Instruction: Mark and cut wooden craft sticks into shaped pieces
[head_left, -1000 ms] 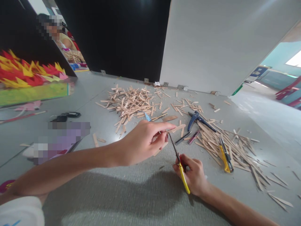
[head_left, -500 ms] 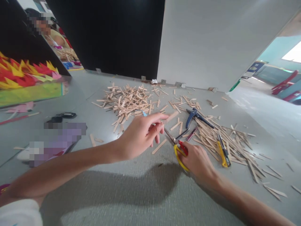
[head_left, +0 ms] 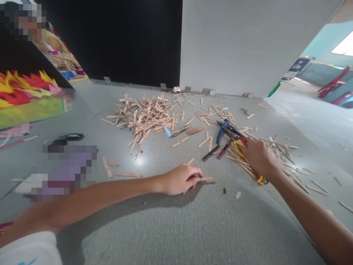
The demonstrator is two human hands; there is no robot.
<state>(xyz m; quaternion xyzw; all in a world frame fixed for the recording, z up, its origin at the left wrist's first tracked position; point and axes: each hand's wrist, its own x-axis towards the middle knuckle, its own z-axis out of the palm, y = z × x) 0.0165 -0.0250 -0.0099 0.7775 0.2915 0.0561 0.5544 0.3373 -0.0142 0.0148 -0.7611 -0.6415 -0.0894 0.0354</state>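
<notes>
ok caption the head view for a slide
Left hand pinching a wooden stick, right hand at the scissors.

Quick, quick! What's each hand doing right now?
Left hand: closed, pinching a wooden stick.
Right hand: on the scissors; how tightly closed can't be told.

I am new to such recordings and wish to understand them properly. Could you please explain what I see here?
There is no machine: these are a person's bare hands, seen by one camera worn on that person's head, looking forward and down. The left hand holds a flat, pale wooden stick. The right hand is on metal scissors with yellow-and-red handles; how firmly it grips them is hard to tell. On the grey surface lie a loose heap of pale wooden sticks and a dark-blue tool with a curved handle.
</notes>
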